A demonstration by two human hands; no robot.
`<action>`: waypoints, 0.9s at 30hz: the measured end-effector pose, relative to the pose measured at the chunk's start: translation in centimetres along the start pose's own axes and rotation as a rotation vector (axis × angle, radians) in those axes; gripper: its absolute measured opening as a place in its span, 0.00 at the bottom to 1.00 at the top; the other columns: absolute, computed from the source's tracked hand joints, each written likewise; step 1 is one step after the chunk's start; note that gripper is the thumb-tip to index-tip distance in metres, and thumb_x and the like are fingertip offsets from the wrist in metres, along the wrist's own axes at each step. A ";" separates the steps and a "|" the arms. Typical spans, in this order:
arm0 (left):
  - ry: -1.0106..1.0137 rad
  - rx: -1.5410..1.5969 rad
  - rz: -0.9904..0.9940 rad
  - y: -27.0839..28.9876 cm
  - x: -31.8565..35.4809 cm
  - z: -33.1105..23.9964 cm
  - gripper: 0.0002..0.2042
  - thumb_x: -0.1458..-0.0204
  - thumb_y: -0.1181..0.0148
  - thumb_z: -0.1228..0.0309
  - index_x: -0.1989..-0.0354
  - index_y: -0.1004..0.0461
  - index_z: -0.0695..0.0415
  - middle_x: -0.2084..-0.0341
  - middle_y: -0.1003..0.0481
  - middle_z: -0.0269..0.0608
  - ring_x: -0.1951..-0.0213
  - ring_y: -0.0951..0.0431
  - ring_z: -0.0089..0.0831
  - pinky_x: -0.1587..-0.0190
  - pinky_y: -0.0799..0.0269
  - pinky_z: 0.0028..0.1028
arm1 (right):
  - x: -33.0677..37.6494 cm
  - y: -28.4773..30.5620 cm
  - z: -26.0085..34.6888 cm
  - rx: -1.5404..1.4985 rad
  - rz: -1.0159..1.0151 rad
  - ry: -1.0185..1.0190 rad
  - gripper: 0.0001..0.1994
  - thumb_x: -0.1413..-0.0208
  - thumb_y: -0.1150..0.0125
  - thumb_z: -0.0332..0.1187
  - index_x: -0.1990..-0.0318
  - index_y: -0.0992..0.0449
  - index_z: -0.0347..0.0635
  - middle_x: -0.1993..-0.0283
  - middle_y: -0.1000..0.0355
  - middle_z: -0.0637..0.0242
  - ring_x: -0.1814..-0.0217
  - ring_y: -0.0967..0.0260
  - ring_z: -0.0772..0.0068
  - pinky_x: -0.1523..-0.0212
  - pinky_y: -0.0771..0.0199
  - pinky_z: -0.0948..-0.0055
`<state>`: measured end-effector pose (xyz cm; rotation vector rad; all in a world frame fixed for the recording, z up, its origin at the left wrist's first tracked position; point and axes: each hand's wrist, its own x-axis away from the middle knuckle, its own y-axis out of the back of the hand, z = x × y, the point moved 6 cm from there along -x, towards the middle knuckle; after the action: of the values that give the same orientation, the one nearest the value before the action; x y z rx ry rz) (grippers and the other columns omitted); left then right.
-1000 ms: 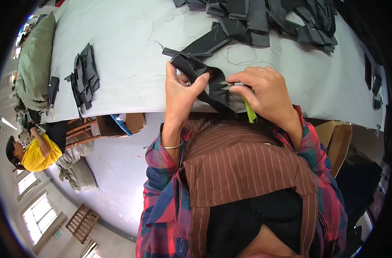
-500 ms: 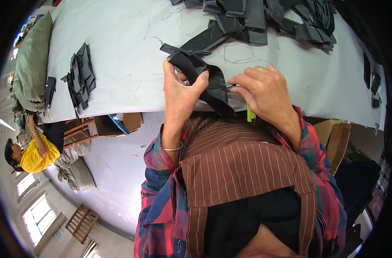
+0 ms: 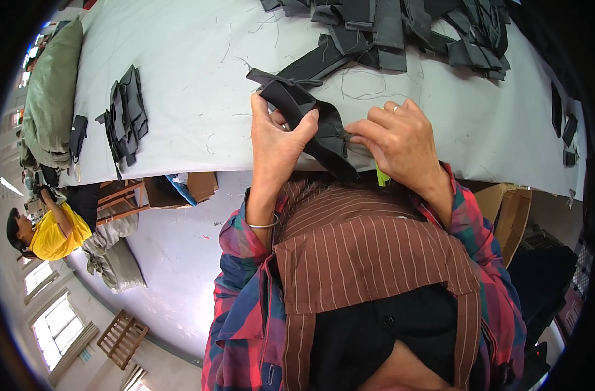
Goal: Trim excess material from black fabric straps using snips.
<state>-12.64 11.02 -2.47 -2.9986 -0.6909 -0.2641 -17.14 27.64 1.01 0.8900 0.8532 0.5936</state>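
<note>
My left hand (image 3: 278, 133) is closed on a dark grey fabric piece (image 3: 291, 104), with the thumb across its near side and the fingers behind it. The piece is folded and strip-like, and it curves open toward the right. At its right edge, my right hand (image 3: 398, 140) pinches with thumb and forefinger. A small metal-tipped tool is mostly hidden in that hand; its lime-green end (image 3: 383, 176) shows below the palm. Whether the tool is snips or something else cannot be made out. The pinching fingertips meet the cloth edge.
Dark fabric pieces (image 3: 388, 36) are heaped at the far side of the pale table (image 3: 186, 98), with loose threads around. A smaller stack (image 3: 126, 114) lies left. Beyond are a green sack (image 3: 53, 98) and a person in yellow (image 3: 59, 231). A cardboard box (image 3: 509, 218) stands below right.
My right hand has shifted slightly; the metal tip that showed between its fingers is now mostly hidden at the cloth edge. My left hand keeps its hold.
</note>
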 end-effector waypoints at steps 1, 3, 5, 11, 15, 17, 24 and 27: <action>0.007 -0.002 -0.002 0.0 0.0 0.0 0.20 0.55 0.37 0.79 0.59 0.44 0.61 0.69 0.26 0.45 0.71 0.26 0.20 0.72 0.30 0.19 | 0.0 -0.1 0.0 -0.002 0.001 0.001 0.05 0.57 0.35 0.36 0.72 0.23 0.51 0.79 0.36 0.75 0.73 0.37 0.73 0.71 0.46 0.70; 0.008 -0.005 -0.002 0.0 0.0 0.0 0.20 0.55 0.37 0.79 0.59 0.44 0.61 0.69 0.25 0.45 0.71 0.26 0.20 0.73 0.30 0.19 | 0.0 0.0 0.0 0.008 -0.002 0.002 0.05 0.57 0.35 0.36 0.72 0.23 0.51 0.79 0.36 0.75 0.73 0.38 0.73 0.71 0.46 0.70; 0.004 -0.007 0.003 -0.1 0.0 -0.2 0.21 0.55 0.37 0.79 0.59 0.44 0.61 0.70 0.25 0.44 0.71 0.26 0.20 0.73 0.30 0.19 | 0.0 0.3 0.0 0.014 -0.011 0.001 0.05 0.57 0.35 0.36 0.72 0.23 0.51 0.79 0.36 0.75 0.74 0.38 0.73 0.71 0.46 0.70; -0.002 0.015 0.004 0.0 -0.4 0.0 0.21 0.55 0.37 0.79 0.59 0.44 0.60 0.70 0.25 0.45 0.72 0.26 0.20 0.74 0.30 0.19 | -0.2 0.0 -0.5 -0.033 -0.016 -0.044 0.06 0.58 0.34 0.32 0.70 0.22 0.51 0.77 0.36 0.74 0.74 0.38 0.70 0.71 0.44 0.69; -0.002 0.022 0.002 0.2 -0.3 0.1 0.21 0.55 0.37 0.79 0.59 0.44 0.61 0.69 0.25 0.46 0.72 0.26 0.21 0.74 0.30 0.18 | -0.7 -0.3 0.4 -0.076 0.025 -0.042 0.08 0.58 0.35 0.32 0.68 0.23 0.50 0.76 0.35 0.72 0.72 0.35 0.69 0.70 0.44 0.69; -0.006 0.030 0.004 0.2 -0.3 0.2 0.21 0.55 0.37 0.80 0.59 0.45 0.61 0.69 0.25 0.46 0.72 0.26 0.21 0.74 0.30 0.18 | -0.9 -0.7 0.8 -0.047 0.015 -0.016 0.05 0.57 0.36 0.33 0.70 0.25 0.49 0.77 0.35 0.72 0.72 0.35 0.69 0.70 0.43 0.69; 0.016 0.013 -0.002 0.2 0.1 -0.1 0.21 0.55 0.38 0.80 0.58 0.45 0.61 0.68 0.25 0.46 0.70 0.25 0.21 0.73 0.29 0.18 | -1.3 -2.0 1.9 0.012 0.033 0.043 0.02 0.58 0.42 0.28 0.74 0.27 0.46 0.78 0.36 0.71 0.72 0.35 0.69 0.69 0.41 0.68; 0.029 0.009 -0.004 0.2 0.2 -0.2 0.21 0.55 0.38 0.80 0.58 0.44 0.61 0.68 0.25 0.46 0.70 0.25 0.21 0.73 0.30 0.18 | -1.4 -2.1 2.0 0.015 0.026 0.057 0.03 0.59 0.44 0.27 0.74 0.27 0.46 0.78 0.36 0.71 0.72 0.35 0.70 0.69 0.41 0.68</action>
<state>-12.41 10.93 -2.25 -2.9792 -0.6939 -0.3034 -15.96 24.68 0.42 0.9024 0.8997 0.6390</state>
